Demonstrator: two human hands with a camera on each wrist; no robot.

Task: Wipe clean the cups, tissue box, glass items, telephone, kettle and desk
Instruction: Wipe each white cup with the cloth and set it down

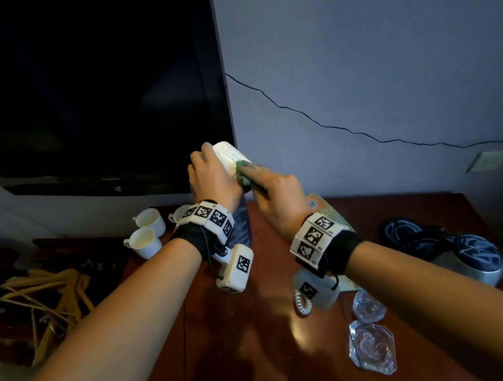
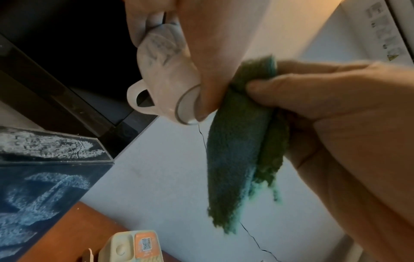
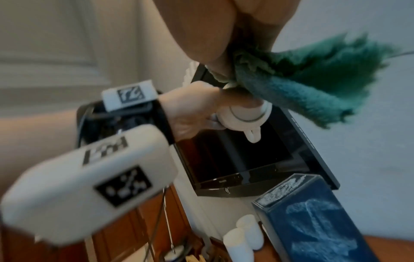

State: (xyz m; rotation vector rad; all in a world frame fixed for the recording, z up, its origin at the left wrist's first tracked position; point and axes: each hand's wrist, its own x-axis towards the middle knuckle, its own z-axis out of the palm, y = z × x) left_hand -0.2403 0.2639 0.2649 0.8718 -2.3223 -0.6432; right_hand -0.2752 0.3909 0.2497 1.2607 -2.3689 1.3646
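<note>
My left hand (image 1: 211,176) holds a white cup (image 1: 230,157) raised above the desk (image 1: 250,338), in front of the TV's right edge. My right hand (image 1: 277,193) grips a green cloth (image 1: 245,171) and presses it against the cup. In the left wrist view the cup (image 2: 165,76) lies tilted in my fingers, handle down, while the cloth (image 2: 237,150) hangs from the right hand (image 2: 336,106). The right wrist view shows the cloth (image 3: 302,85) bunched above the cup (image 3: 244,115).
More white cups (image 1: 146,230) stand at the desk's back left. A dark blue tissue box (image 1: 242,224) and the telephone (image 1: 329,211) sit under my wrists. Glass items (image 1: 372,345) lie front right, the kettle (image 1: 465,261) far right. Wooden hangers (image 1: 46,298) lie left; the TV (image 1: 78,86) stands behind.
</note>
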